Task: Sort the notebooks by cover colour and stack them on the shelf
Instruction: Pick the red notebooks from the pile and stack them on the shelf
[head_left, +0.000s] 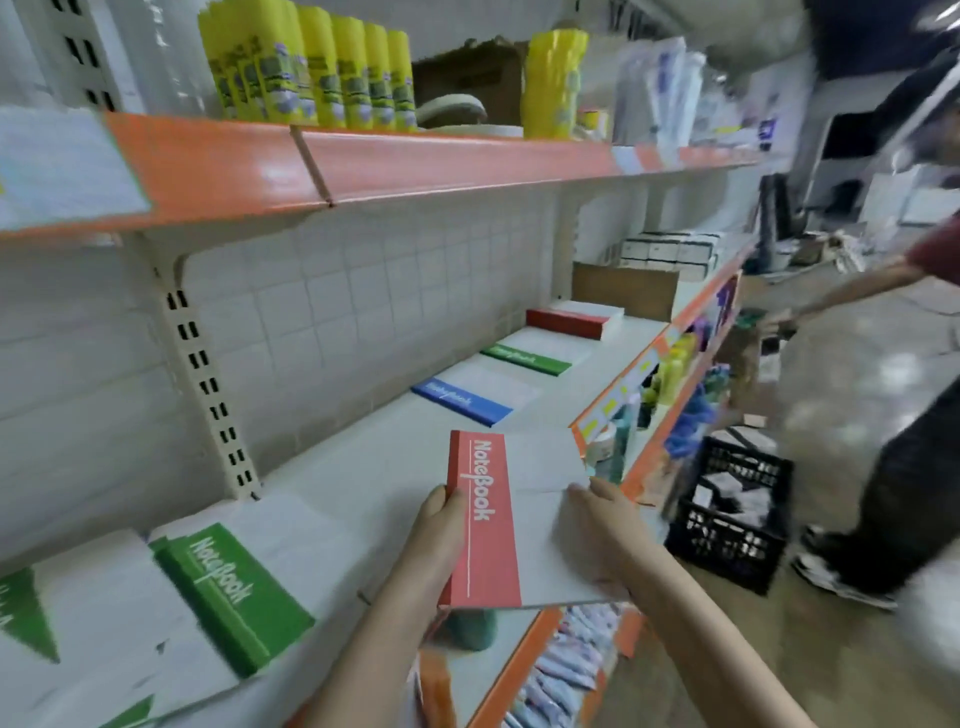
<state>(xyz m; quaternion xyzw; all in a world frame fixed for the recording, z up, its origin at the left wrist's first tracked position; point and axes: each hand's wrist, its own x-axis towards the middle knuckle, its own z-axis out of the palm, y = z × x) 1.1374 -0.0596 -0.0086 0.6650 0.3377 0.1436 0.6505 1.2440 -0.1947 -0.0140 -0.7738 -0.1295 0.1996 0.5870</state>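
Observation:
I hold a red-spined notebook (498, 525) flat above the front of the white shelf (343, 478). My left hand (441, 519) grips its red spine edge and my right hand (602, 525) grips its white right side. Farther along the shelf lie a blue notebook (467, 397), a green notebook (530, 358) and a stack of red notebooks (571, 318). Near me on the left sit green notebooks (228, 592), with more at the far left edge (31, 608).
An orange-edged upper shelf (415, 161) carries yellow bottles (311, 67). A brown cardboard box (623, 288) stands past the red stack. Lower shelves hold packaged goods. A black crate (727, 525) rests on the floor. Another person (893, 467) stands at the right, arm reaching toward the shelves.

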